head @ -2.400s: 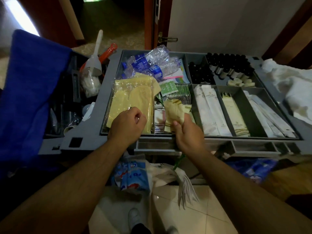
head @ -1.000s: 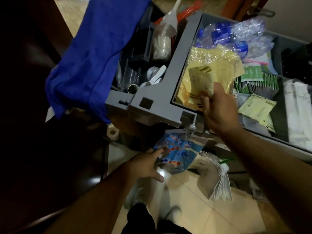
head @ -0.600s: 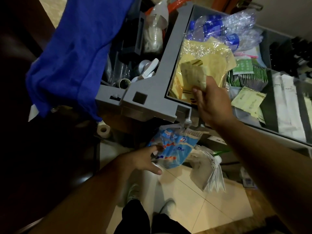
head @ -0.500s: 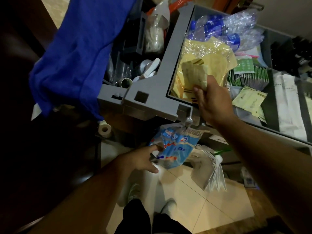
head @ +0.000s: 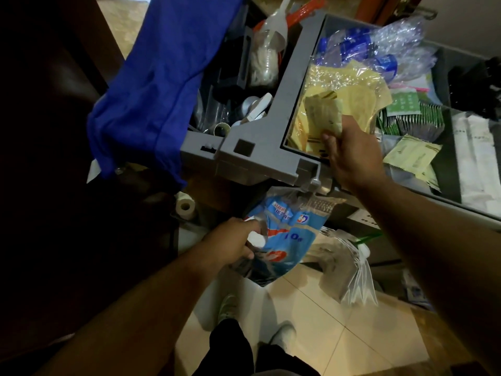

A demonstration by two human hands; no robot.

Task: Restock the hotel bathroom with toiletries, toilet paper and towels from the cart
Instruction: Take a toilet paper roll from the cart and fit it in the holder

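My right hand holds several pale yellow sachets above the front left corner of the grey cart tray. Below the tray a blue and white plastic bag hangs from the cart's front edge. My left hand grips the bag's left side, fingers curled into the plastic. A toilet paper roll sits on a dark lower shelf to the left.
A blue cloth drapes over the cart's left bin. The tray holds a clear bag of yellow items, water bottles, green sachets and white packets. Clear plastic bags hang beside the blue bag. Tiled floor and my shoes lie below.
My left hand dropped from the tray to the hanging blue bag and closed on its side. My right hand lifted the sachets and carried them left over the tray's corner.
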